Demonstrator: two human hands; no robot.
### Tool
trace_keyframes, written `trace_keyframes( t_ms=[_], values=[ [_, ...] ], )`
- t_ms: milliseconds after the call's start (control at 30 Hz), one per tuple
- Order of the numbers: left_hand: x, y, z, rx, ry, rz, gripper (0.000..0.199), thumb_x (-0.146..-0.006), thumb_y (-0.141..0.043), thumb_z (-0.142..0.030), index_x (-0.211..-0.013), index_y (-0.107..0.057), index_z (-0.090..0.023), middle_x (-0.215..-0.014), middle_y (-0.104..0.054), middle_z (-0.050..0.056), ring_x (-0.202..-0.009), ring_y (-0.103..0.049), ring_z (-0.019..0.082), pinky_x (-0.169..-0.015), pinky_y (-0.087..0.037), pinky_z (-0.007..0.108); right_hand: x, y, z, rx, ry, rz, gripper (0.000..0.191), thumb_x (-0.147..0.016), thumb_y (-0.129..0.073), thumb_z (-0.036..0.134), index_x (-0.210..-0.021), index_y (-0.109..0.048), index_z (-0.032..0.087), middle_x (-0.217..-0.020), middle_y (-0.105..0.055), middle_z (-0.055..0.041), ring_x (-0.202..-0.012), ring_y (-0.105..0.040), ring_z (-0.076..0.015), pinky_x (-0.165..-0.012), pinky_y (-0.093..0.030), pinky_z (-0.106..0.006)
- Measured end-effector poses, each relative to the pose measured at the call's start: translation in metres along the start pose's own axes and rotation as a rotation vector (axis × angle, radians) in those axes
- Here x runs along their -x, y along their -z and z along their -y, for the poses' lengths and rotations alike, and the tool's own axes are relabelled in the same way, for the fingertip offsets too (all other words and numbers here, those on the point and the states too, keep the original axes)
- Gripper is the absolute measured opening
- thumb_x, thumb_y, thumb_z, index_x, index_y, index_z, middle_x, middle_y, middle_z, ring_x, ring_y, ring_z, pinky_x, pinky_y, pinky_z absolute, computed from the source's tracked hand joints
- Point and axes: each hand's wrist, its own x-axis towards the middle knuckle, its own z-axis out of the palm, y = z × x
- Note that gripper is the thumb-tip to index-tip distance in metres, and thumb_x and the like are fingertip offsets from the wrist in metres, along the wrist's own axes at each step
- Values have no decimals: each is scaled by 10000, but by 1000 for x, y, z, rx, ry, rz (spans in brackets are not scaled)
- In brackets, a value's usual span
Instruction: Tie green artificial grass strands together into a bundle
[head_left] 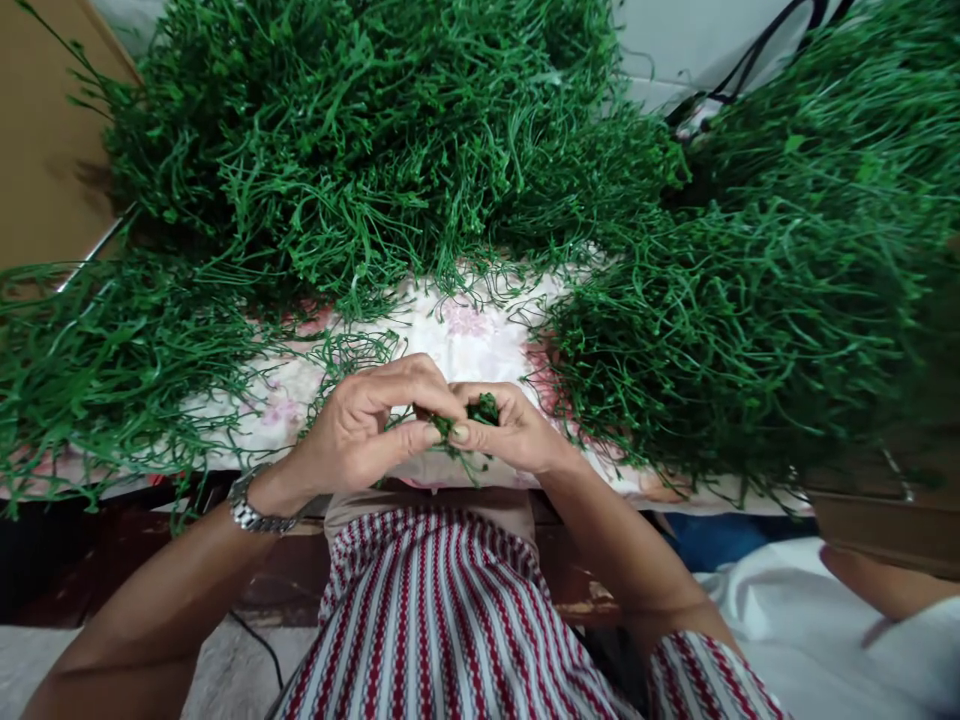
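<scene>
Both hands meet over the near edge of the flowered cloth (480, 345). My left hand (375, 425), with a metal watch on its wrist, pinches some green stems (442, 428) between thumb and fingers. Touching it from the right, my right hand (510, 428) has its fingers curled round a small green bunch (484, 410), its thumb tip beside the left thumb. A few thin stem ends hang below the thumbs. How many stems each hand holds is hidden.
A large heap of green stems (375, 130) covers the back. More stems lie at left (112, 370) and in a big pile at right (750, 330). A brown board (52, 150) stands at the far left. Another person in a white garment (795, 620) sits at lower right.
</scene>
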Motion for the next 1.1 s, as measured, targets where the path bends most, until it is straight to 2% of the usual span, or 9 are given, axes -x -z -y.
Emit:
trace_keyframes(
  t_ms=[67, 167, 267, 367, 567, 667, 800, 967, 1100],
  values=[
    [2, -1, -2, -109, 13, -91, 173, -809, -543, -165, -966, -613, -185, -816, -552, 32, -774, -508, 135, -681, -418, 267, 1, 0, 3, 305, 163, -88, 164, -819, -596, 284, -804, -591, 121, -714, -545, -11, -660, -492, -90, -627, -393, -222],
    [3, -5, -6, -368, 70, -178, 93, -817, -515, -161, -881, -583, -161, -815, -533, 30, -777, -503, 134, -670, -408, 260, 5, -1, 4, 812, 381, -209, 72, -819, -572, 194, -847, -594, 131, -746, -578, -44, -711, -511, -125, -645, -400, -243],
    [0, -8, -10, -583, 105, -77, 66, -809, -500, -139, -760, -544, -144, -787, -525, 26, -765, -505, 133, -675, -396, 270, 12, -2, -2, 1174, 522, -331, 84, -807, -540, 119, -870, -589, 145, -730, -578, -45, -671, -495, -130, -606, -368, -251],
    [-3, -8, -13, -663, 208, -26, 75, -800, -503, -146, -730, -527, -142, -753, -520, 11, -706, -496, 121, -654, -382, 272, 16, -3, -9, 1303, 635, -365, 107, -810, -548, 132, -906, -586, 156, -688, -564, -32, -637, -481, -129, -584, -337, -265],
    [-6, -8, -6, -470, 295, -7, 103, -776, -514, -121, -702, -583, -141, -721, -589, 10, -691, -536, 116, -645, -396, 249, 19, -7, -15, 1283, 680, -335, 151, -814, -572, 156, -965, -577, 149, -653, -564, -16, -590, -460, -117, -555, -336, -254],
    [-5, -7, -1, -448, 292, -83, 121, -766, -514, -100, -697, -606, -139, -710, -618, 14, -690, -559, 117, -656, -408, 246, 22, -5, -5, 973, 534, -346, 186, -813, -606, 226, -980, -583, 147, -671, -566, -16, -583, -484, -106, -545, -373, -234],
    [-3, -9, -1, -484, 228, -64, 137, -766, -510, -92, -703, -622, -143, -704, -631, 10, -685, -569, 113, -642, -409, 236, 22, 9, 17, 673, 387, -437, 217, -787, -648, 264, -975, -609, 162, -705, -564, -4, -602, -493, -93, -570, -390, -222],
    [-2, -16, -4, -491, 164, -47, 150, -768, -513, -85, -684, -617, -152, -653, -631, -2, -640, -548, 104, -640, -406, 237, 11, 13, 17, 627, 224, -158, 240, -778, -654, 301, -945, -623, 132, -805, -574, -37, -766, -544, -119, -698, -433, -247],
    [2, -18, -2, -594, 107, 49, 188, -791, -482, -90, -649, -586, -152, -615, -590, -5, -610, -506, 105, -641, -383, 259, 9, 7, 5, 569, 254, -118, 125, -824, -595, 246, -808, -602, 122, -730, -548, -22, -708, -520, -103, -651, -411, -221]
  ],
)
